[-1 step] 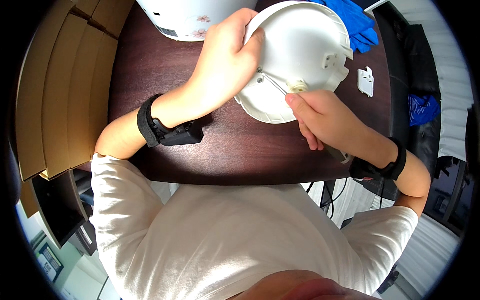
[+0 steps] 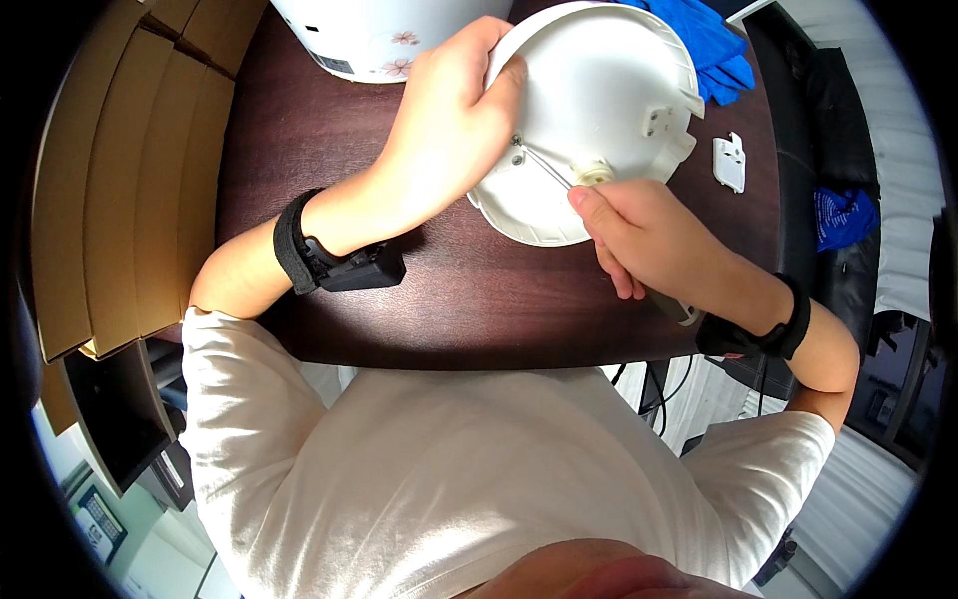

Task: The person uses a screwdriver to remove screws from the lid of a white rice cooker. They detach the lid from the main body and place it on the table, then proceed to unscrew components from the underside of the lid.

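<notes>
A round white plastic cover [image 2: 609, 90] stands tilted on the dark brown table [image 2: 329, 150]. My left hand [image 2: 449, 130] grips its left rim, thumb on the inner face. My right hand [image 2: 649, 240] is closed around a screwdriver [image 2: 544, 168]. The thin metal shaft runs up and left to a screw near the cover's left edge, and the grey end of the handle pokes out below my wrist. Both wrists wear black bands.
A white appliance body [image 2: 379, 40] with a flower print stands at the table's far edge. A blue cloth [image 2: 718, 50] lies behind the cover and a small white plastic part [image 2: 730, 162] to its right. Cardboard boxes [image 2: 110, 200] line the left side.
</notes>
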`<state>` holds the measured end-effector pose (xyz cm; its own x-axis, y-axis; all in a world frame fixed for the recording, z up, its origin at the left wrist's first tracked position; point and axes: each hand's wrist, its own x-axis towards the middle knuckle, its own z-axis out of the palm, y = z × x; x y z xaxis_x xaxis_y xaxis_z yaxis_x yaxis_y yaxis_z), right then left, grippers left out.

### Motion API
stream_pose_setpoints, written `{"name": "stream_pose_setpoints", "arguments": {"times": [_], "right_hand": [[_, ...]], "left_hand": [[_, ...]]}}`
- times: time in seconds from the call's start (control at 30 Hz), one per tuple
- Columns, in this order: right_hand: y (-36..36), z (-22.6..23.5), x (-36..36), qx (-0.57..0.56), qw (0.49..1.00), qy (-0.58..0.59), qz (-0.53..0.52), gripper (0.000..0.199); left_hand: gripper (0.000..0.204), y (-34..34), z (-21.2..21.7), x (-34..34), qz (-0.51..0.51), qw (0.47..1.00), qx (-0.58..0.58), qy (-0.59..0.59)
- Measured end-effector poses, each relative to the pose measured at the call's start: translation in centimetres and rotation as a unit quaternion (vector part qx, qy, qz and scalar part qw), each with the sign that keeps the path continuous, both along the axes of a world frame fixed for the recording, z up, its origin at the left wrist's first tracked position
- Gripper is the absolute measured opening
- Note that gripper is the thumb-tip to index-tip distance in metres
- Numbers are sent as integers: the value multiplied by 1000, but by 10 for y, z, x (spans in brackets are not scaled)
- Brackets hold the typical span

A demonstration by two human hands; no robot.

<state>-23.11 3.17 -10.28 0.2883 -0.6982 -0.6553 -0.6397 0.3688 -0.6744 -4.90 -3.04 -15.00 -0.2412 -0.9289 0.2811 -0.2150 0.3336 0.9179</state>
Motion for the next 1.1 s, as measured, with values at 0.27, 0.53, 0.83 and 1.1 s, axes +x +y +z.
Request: {"name": "stream_pose_setpoints", "arguments": {"times": [0.27,0.53,0.83,1.1], "right_hand": [[-2,-26,-4,-457,866,87,182,34],[-6,6,-1,-532,731,323,279,15],[-22,16,-1,-694,522,338,364,26],[-23,23,-14,-629,659,282,303,28]], "left_hand": [[18,1,-5,-1,17,1000,-7,0],[17,2,0,3,22,998,-13,-50],[17,-6,-11,4,18,999,-26,10],[28,2,23,4,-29,996,77,40]]}}
